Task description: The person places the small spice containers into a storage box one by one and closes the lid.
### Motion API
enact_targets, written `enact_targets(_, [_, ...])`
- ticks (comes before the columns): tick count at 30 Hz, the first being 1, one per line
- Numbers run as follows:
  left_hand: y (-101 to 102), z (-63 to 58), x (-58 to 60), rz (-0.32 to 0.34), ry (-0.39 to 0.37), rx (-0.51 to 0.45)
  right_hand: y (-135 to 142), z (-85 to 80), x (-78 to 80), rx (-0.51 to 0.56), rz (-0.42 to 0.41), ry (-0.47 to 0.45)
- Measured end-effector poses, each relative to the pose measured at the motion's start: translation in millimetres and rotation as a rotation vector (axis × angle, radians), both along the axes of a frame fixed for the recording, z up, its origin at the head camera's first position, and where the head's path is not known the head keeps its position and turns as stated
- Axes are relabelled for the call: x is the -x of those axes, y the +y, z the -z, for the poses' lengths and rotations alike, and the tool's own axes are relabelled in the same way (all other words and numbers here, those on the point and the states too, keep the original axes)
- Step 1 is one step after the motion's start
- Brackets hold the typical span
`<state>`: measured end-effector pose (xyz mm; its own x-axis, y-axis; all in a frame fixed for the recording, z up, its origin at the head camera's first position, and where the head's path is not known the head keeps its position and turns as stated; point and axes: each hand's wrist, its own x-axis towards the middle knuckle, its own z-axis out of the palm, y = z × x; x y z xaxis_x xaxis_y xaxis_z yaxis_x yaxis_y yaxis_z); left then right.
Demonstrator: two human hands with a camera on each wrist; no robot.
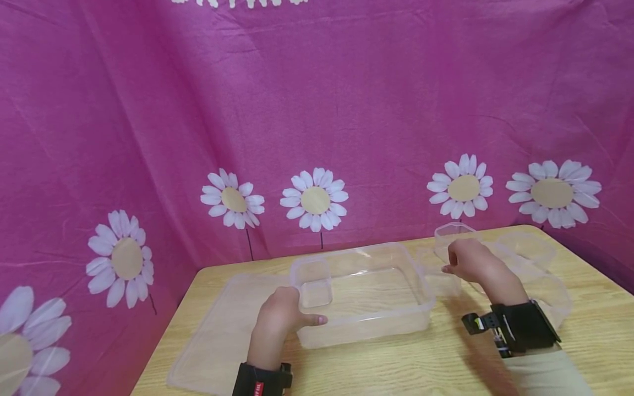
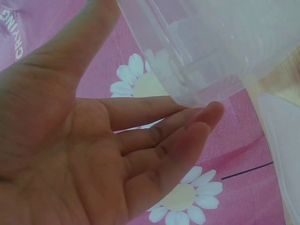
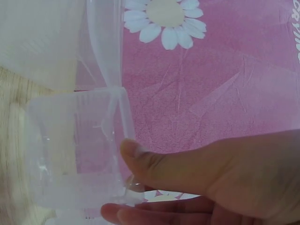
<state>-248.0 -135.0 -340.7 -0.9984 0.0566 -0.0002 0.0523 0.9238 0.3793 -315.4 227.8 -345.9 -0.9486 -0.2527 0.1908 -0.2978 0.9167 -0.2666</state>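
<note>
A large clear plastic container (image 1: 364,324) sits mid-table. At its front left corner is my left hand (image 1: 282,313), thumb lying over the front rim. In the left wrist view, the extended fingers (image 2: 154,112) touch the container's corner, palm exposed. Inside its left end is a small clear container (image 1: 316,294). Just right of the large container, my right hand (image 1: 477,267) pinches the rim of another small clear container (image 3: 70,145). The thumb (image 3: 150,161) presses the rim from one side in the right wrist view, fingers on the other.
A flat translucent lid (image 1: 213,335) lies on the wooden table (image 1: 366,368) at the left. Several clear containers (image 1: 552,300) stand on the right, partly hidden by the right hand and wrist. A pink curtain (image 1: 376,121) with daisies hangs behind.
</note>
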Motion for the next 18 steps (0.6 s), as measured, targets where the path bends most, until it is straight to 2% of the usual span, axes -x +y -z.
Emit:
enact_targets(8, [0, -0.3, 0.1, -0.001, -0.002, 0.007, 1, -5.8, -2.0, 0.056, 0.038, 0.082])
enact_targets(18, [0, -0.2, -0.7, 0.007, 0.009, -0.002, -1, -15.1, -6.9, 0.093, 0.075, 0.135])
